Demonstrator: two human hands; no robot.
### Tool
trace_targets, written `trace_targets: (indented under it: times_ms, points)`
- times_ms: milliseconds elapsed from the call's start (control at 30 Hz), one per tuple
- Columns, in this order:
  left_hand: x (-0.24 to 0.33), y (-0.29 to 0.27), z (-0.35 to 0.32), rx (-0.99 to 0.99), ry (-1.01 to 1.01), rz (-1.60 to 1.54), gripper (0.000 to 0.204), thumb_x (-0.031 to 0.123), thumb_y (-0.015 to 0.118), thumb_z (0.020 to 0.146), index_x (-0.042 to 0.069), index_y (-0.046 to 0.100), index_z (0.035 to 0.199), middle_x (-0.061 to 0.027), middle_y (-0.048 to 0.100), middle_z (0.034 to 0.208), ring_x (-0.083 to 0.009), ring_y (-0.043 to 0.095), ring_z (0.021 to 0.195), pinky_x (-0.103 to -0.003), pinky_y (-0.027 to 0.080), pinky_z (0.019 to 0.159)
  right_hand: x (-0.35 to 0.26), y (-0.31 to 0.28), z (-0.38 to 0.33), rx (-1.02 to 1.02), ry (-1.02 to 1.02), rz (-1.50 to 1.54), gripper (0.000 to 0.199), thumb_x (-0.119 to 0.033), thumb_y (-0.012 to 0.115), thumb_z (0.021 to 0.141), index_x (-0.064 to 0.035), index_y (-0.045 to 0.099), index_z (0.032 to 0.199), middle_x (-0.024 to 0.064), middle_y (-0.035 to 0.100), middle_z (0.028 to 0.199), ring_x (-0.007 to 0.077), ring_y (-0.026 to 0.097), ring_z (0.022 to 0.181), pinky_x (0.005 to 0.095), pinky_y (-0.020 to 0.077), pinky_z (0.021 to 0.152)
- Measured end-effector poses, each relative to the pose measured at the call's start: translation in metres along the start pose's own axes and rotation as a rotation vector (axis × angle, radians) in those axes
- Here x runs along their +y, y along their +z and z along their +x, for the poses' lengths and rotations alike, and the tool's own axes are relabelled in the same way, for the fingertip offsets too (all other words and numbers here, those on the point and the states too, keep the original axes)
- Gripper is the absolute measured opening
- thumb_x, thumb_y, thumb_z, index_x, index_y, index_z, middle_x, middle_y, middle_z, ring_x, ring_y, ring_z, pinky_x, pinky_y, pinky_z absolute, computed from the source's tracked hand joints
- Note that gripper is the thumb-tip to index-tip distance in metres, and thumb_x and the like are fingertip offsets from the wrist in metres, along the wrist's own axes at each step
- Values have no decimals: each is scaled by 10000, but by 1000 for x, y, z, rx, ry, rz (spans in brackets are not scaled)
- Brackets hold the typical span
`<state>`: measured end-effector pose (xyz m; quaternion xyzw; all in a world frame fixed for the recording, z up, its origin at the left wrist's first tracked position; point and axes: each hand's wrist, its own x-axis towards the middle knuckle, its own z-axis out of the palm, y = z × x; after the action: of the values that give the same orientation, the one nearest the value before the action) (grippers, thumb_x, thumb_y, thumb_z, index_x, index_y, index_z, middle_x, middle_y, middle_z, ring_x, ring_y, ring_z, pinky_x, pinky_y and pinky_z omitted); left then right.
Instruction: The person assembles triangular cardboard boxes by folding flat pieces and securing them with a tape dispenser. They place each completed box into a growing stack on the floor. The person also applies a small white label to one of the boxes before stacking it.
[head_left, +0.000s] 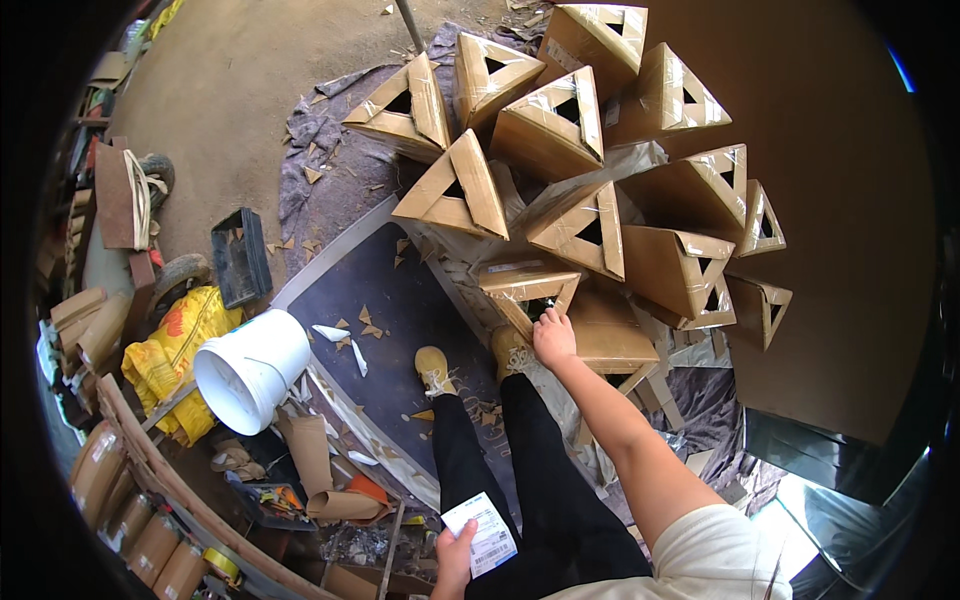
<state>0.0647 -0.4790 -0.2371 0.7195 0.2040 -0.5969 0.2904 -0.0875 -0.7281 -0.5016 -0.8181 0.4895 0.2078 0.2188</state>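
My left hand (455,556) is low in front of my legs, closed on a white printed label sheet (482,535). My right hand (555,338) reaches forward with its fingers closed at the rim of a triangular cardboard box (510,288). That box stands upright, its folded flaps framing a dark three-cornered opening. Something small and shiny shows by the fingertips, too small to name. Right beside the hand lies another cardboard box (615,325). More triangular boxes (550,125) crowd together beyond, several with clear tape over their tops.
A dark mat (375,290) with cardboard scraps lies under my feet. To the left are a white bucket (252,370), a yellow sack (180,350) and a black crate (240,257). Stacked cardboard rolls (130,520) fill the lower left. A large brown panel (830,220) stands at right.
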Motion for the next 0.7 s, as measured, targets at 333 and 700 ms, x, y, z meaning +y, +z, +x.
trace_targets:
  times_ms: [333,700]
  points:
    - [68,-19,58,36,246,315,238,169,592,814,-45,599,917,-99,634,863,-147,604,748,-268,462,658,-8,-3,19,-125,-33,-10,394,-154,369,834,-36,438,1204,121,417,1265,257,305,1240,353,308,980]
    - [168,-44,91,129,530,710,250,280,597,772,34,637,792,-151,615,745,-323,596,679,-370,461,592,-138,-182,166,630,-130,358,373,-16,586,668,-90,555,1032,96,540,962,262,542,887,334,477,708]
